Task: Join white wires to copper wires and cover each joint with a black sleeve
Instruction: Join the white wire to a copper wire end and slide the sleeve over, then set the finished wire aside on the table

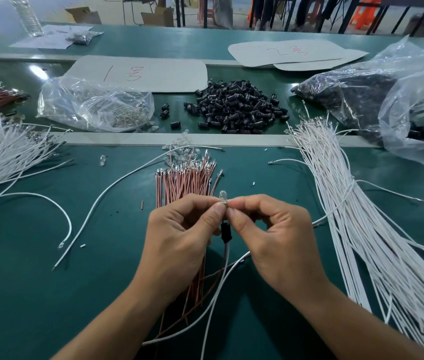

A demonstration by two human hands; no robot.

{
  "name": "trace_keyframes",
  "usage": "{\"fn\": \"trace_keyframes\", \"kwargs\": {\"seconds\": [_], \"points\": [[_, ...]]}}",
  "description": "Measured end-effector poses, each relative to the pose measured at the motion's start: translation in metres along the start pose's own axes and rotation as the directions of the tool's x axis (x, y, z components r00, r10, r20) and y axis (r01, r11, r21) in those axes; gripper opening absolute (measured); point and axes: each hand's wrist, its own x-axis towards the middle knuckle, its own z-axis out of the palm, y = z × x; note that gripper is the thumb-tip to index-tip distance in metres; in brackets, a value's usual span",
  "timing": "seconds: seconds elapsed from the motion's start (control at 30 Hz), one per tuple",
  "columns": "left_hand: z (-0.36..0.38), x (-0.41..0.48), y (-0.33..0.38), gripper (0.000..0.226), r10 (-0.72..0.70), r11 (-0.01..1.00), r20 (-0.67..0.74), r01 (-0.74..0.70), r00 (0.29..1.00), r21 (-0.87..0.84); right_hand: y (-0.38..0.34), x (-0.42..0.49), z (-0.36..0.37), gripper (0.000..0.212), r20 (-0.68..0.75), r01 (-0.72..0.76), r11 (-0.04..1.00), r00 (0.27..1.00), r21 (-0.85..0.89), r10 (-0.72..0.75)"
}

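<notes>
Left hand (pixel 179 229) and right hand (pixel 273 229), fingertips tight on upright bulb (pixel 222 196), dome up, black sleeve (pixel 225 233) vertical just below.

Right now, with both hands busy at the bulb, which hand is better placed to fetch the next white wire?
Right, probably. The white wire bundle lies just beside the right hand, one loose end almost reaching it; the left hand sits over the copper wires, farther off.
</notes>
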Motion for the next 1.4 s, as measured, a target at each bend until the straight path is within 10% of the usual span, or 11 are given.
{"fn": "trace_keyframes", "kwargs": {"seconds": [0.2,0.4,0.8,1.4], "points": [[-0.006,0.008,0.008,0.012,-0.106,0.994,0.205,0.097,0.973,0.051,-0.001,0.018,-0.020,0.027,0.255,-0.051,0.998,0.965,-0.044,0.061],[-0.017,0.011,0.017,0.012,-0.242,0.970,0.401,0.228,0.883,0.083,-0.007,0.026,-0.038,0.017,0.512,0.309,0.931,0.841,-0.194,-0.173],[-0.041,0.015,0.011,0.019,-0.333,0.943,0.471,0.285,0.817,0.172,0.006,0.027,-0.055,0.008,0.409,0.253,0.945,0.900,-0.206,-0.151],[-0.026,0.009,0.018,0.015,-0.106,0.929,0.349,-0.033,0.931,0.370,0.008,0.021,-0.041,0.003,0.369,0.374,0.901,0.887,-0.221,-0.277]]}}
